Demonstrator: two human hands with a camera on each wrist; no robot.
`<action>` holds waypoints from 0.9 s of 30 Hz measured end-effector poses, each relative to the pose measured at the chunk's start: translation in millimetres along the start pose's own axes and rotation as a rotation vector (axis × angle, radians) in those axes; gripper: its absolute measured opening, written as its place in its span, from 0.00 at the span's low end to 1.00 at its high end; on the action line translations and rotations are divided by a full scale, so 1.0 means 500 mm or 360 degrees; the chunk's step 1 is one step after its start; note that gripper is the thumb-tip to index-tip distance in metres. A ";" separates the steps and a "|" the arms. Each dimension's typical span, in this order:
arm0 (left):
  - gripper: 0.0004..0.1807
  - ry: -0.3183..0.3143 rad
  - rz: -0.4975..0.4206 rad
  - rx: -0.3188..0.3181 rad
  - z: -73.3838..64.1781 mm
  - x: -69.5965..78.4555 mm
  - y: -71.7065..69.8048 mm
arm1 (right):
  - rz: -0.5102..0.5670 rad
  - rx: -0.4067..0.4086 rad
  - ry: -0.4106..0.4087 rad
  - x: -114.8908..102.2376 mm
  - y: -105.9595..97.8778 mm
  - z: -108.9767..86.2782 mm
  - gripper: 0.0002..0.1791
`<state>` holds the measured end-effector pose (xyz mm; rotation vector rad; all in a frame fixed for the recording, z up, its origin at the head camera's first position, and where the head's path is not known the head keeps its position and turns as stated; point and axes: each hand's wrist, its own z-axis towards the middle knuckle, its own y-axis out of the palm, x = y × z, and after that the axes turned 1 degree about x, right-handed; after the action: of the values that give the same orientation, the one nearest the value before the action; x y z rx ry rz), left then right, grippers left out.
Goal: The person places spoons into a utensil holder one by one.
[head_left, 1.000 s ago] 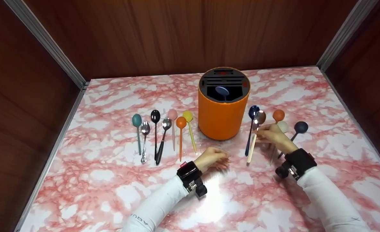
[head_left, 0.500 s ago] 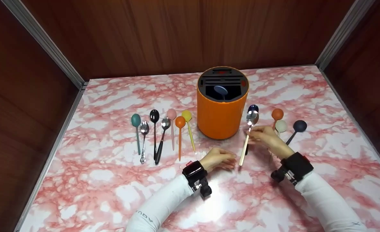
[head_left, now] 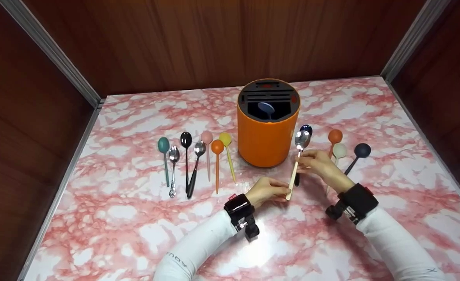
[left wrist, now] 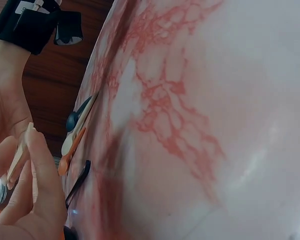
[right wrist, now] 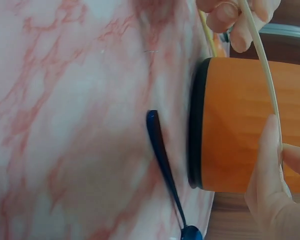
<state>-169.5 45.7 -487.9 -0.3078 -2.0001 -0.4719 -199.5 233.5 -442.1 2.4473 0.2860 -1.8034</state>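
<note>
A spoon with a silver bowl (head_left: 302, 139) and a slim cream handle (right wrist: 262, 55) is held up over the table, bowl pointing away. My right hand (head_left: 321, 166) pinches it between thumb and fingers where the handle nears the bowl. At the handle's lower end, my left hand (head_left: 267, 191) has its thumb and fingertips around the tip, as the left wrist view shows from close by. Just past the spoon stands an orange cylindrical utensil holder (head_left: 265, 144) with a slotted black top. A navy spoon (head_left: 267, 107) sticks out of its large front opening.
Left of the holder lie several spoons in a row, among them a teal one (head_left: 163, 145) and a yellow one (head_left: 225, 139). A dark blue spoon (right wrist: 162, 155) lies under the right hand. Orange (head_left: 335, 136), pale (head_left: 340, 150) and navy (head_left: 362, 150) spoons lie farther right.
My right hand has carried the cream-handled spoon leftward, toward the front of the holder. My left hand has moved right and now meets the handle's end.
</note>
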 end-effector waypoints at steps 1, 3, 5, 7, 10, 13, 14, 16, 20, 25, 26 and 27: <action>0.16 -0.0002 0.0003 0.0001 0.000 0.003 0.001 | -0.0004 -0.0003 -0.0007 -0.002 0.000 -0.001 0.11; 0.16 -0.0005 0.0002 -0.0002 -0.001 0.007 0.004 | -0.0007 -0.0006 -0.0027 -0.006 0.001 -0.003 0.11; 0.16 0.0006 0.0000 -0.0020 -0.001 0.012 0.006 | -0.0022 -0.0002 -0.0044 -0.011 0.002 -0.006 0.11; 0.17 0.0024 0.0000 -0.0047 -0.002 0.017 0.008 | -0.0047 0.0009 -0.0055 -0.016 0.003 -0.007 0.12; 0.17 0.0048 0.0005 -0.0076 -0.003 0.025 0.010 | -0.0090 0.0030 -0.0065 -0.024 0.005 -0.010 0.16; 0.17 0.0065 0.0039 -0.0075 -0.004 0.034 0.011 | -0.0096 0.0054 -0.0083 -0.034 0.008 -0.012 0.18; 0.17 0.0067 0.0048 -0.0073 -0.005 0.037 0.012 | -0.0090 0.0060 -0.0089 -0.038 0.009 -0.013 0.18; 0.17 0.0064 0.0055 -0.0065 -0.007 0.043 0.013 | -0.0073 0.0068 -0.0105 -0.047 0.011 -0.015 0.16; 0.17 0.0070 0.0035 -0.0055 -0.014 0.060 0.015 | -0.0057 0.0075 -0.0146 -0.068 0.012 -0.023 0.11; 0.17 0.0176 0.0080 -0.0040 -0.023 0.091 0.019 | -0.0124 0.0098 -0.0162 -0.107 0.012 -0.036 0.11; 0.17 0.0206 0.0104 -0.0037 -0.024 0.098 0.020 | -0.0147 0.0111 -0.0170 -0.116 0.011 -0.038 0.11; 0.17 0.0221 0.0112 -0.0035 -0.026 0.106 0.021 | -0.0163 0.0124 -0.0178 -0.126 0.011 -0.039 0.11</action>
<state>-179.0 50.1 -433.5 -0.3484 -1.8441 -0.4583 -198.0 225.4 -376.6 2.4118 0.3446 -2.0216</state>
